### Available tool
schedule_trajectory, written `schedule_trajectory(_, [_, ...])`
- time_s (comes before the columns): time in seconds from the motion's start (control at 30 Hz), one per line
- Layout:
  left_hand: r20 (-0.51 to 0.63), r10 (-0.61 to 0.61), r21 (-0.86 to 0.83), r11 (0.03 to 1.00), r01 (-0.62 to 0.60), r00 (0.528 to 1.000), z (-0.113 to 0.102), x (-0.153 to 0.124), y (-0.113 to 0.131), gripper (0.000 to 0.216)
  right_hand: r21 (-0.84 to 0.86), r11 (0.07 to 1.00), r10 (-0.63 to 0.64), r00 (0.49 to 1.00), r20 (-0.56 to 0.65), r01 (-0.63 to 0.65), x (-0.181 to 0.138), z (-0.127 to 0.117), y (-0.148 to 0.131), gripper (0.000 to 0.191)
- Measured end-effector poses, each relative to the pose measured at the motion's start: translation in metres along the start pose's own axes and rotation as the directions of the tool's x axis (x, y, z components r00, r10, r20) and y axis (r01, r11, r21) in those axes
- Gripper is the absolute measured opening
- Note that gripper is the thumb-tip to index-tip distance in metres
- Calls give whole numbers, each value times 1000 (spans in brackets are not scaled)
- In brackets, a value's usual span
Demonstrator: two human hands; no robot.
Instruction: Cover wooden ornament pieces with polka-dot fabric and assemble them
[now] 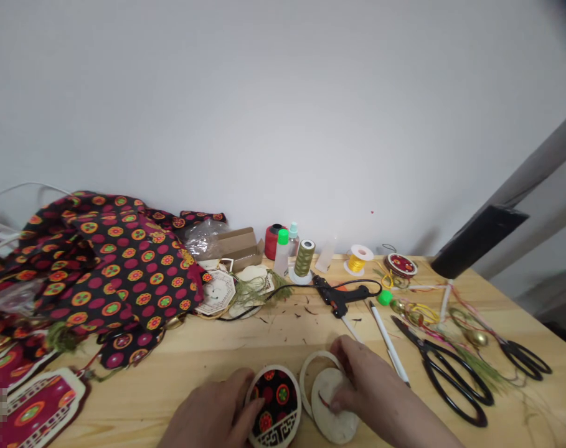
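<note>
Light wood table [283, 345]. 9 o'clock: patterned cloth heap [119, 267]. 12: olive thread spool [304, 257], yellow cord spool [357, 260], glue gun [336, 298]. 3: 2 prs black scissors [455, 382]. 6: cloth-faced disc [276, 398], plain disc [333, 422], wood ring [302, 379], close tog.

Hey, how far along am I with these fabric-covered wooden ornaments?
Done, apparently: a fabric-faced ornament lies at the left edge, and the round frame already shows fabric. In hand: your left hand holds that frame, your right hand the plain wooden disc. Left: disc and loose ring are bare; the glue gun lies idle.
</note>
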State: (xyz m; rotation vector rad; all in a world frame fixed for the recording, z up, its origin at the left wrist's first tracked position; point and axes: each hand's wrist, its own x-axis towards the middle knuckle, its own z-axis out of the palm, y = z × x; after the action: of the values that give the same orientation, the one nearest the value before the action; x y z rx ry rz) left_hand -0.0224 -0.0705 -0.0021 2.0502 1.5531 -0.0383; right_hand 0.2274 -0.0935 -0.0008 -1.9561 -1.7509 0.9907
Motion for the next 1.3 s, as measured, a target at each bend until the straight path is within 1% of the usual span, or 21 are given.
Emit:
schedule_trajectory(0.07, [-17, -4, -11, 1000, 4, 1000, -1, 0, 0, 39, 97, 995, 9, 1000, 23, -11, 0, 1, 3, 31])
schedule_trajectory(0.13, [-38, -16, -22, 1000, 15, 999, -3, 0, -1, 40, 227, 974, -20, 999, 51, 8, 0, -1, 7, 29])
schedule_trajectory(0.23, [-57, -31, -23, 999, 29, 998, -11, 1, -4, 43, 406, 913, -63, 996, 69, 29, 1, -8, 11, 20])
schedule_trajectory(0.3, [-80, -17, -12, 1000, 16, 997, -19, 3, -7, 42, 511, 860, -57, 996, 72, 13, 1, -13, 13, 20])
schedule_trajectory(0.37, [-145, 25, -2, 1000, -26, 989, -29, 7, -10, 40, 608, 794, -57, 994, 90, -10, 2, -17, 14, 27])
schedule_trajectory(0.43, [-229, 88, 21, 996, -86, 969, -41, 15, -12, 39, 671, 741, -82, 988, 130, -27, 3, -20, 10, 32])
schedule_trajectory(0.5, [-289, 165, 92, 985, -144, 943, -55, 26, -12, 37, 679, 734, -108, 982, 154, -26, 5, -22, 2, 34])
schedule_trajectory(0.57, [-331, 259, 204, 958, -199, 907, -70, 41, -8, 36, 655, 755, -125, 981, 146, -1, 10, -25, -11, 34])
schedule_trajectory(0.6, [-336, 279, 266, 944, -194, 900, -77, 50, -6, 35, 653, 758, -139, 981, 138, 16, 13, -26, -19, 33])
schedule_trajectory(0.63, [-320, 295, 327, 926, -187, 900, -83, 58, -3, 34, 659, 752, -153, 979, 134, 27, 17, -28, -27, 33])
schedule_trajectory(0.7, [-302, 303, 361, 914, -186, 904, -93, 74, 4, 32, 688, 722, -158, 985, 72, 66, 26, -32, -41, 32])
schedule_trajectory(0.8, [-259, 314, 402, 895, -193, 914, -100, 93, 12, 29, 763, 627, -197, 980, -35, 153, 39, -35, -51, 30])
schedule_trajectory(0.87, [-230, 320, 435, 879, -198, 919, -99, 102, 15, 29, 801, 567, -210, 974, -85, 192, 45, -33, -51, 29])
schedule_trajectory(0.97, [-179, 324, 489, 849, -202, 929, -92, 110, 14, 30, 828, 529, -146, 981, -126, 185, 51, -26, -43, 27])
schedule_trajectory(1.07, [-155, 320, 537, 821, -192, 935, -87, 115, 9, 38, 847, 509, -96, 988, -120, 153, 52, -20, -35, 29])
schedule_trajectory(1.13, [-157, 323, 554, 811, -187, 933, -86, 116, 5, 31, 857, 498, -91, 991, -101, 133, 53, -16, -31, 29])
schedule_trajectory(1.2, [-168, 332, 555, 810, -189, 928, -90, 116, 2, 19, 865, 487, -90, 992, -88, 121, 54, -13, -28, 30])
schedule_trajectory(1.23, [-181, 337, 549, 814, -189, 924, -94, 116, 1, 16, 868, 483, -89, 993, -83, 116, 54, -12, -27, 30])
schedule_trajectory(1.3, [-226, 346, 525, 830, -185, 911, -105, 116, 0, 20, 872, 477, -85, 993, -78, 110, 55, -9, -26, 31])
